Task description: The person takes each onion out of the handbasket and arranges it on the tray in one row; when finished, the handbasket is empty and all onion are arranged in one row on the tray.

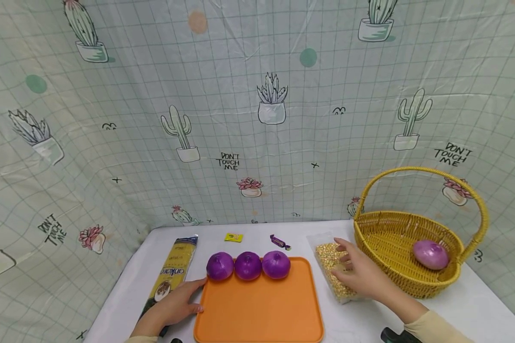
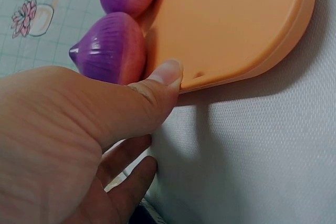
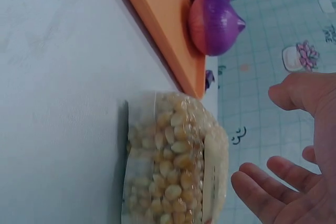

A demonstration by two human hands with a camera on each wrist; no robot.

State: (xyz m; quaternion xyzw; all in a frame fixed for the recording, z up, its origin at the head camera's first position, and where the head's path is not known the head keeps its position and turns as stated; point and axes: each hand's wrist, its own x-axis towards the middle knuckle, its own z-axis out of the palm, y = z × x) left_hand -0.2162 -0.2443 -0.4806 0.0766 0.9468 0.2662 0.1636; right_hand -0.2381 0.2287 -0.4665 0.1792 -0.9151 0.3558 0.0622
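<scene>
White cloth covers the table (image 1: 124,281). Left hand (image 1: 171,305), fingers relaxed, rests its thumb against the smooth orange tray's (image 1: 259,309) rounded left edge. Right hand (image 1: 360,274), fingers spread and gripping nothing, hovers over the clear corn bag (image 1: 328,267), between tray and woven basket (image 1: 395,243). Three glossy onions (image 1: 247,265) line the tray's far edge.

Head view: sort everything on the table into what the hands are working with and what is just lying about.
In hand:
- flat orange plastic tray, left hand touching its edge
- clear bag of yellow corn kernels, right hand open over it

Lying about:
- three purple onions on the tray
- yellow woven wicker basket holding a fourth purple onion
- yellow noodle packet
- small yellow sweet
- purple wrapped sweet
</scene>
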